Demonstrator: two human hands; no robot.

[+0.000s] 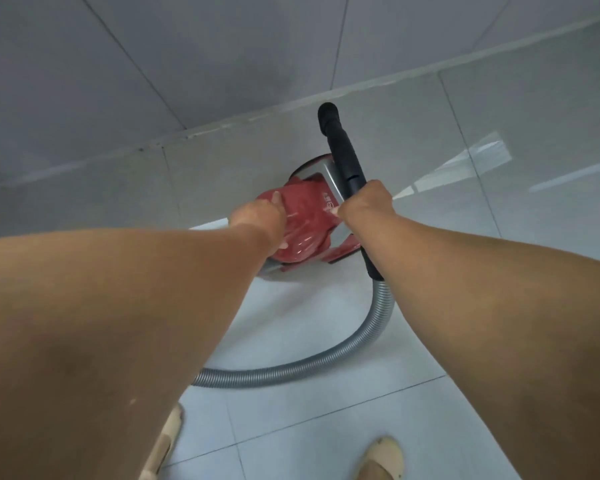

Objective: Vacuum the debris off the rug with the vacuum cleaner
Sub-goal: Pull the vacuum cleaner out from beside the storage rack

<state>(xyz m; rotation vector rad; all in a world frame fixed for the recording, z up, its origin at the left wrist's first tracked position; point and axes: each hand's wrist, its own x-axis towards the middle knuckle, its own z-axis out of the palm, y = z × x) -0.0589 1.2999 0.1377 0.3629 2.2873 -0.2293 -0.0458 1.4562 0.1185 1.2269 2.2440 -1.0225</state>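
the red vacuum cleaner sits on the floor by the wall. the left grip curls over its top; the right grip closes around the black tube just beside it. no rug is visible; better to lift it level, keeping the hose untangled.

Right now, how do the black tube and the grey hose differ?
The black tube is smooth and straight; the grey hose is ribbed and curved. The right hand grips the tube; nothing holds the hose, which loops over the floor. Joined end to end, both belong to the vacuum.
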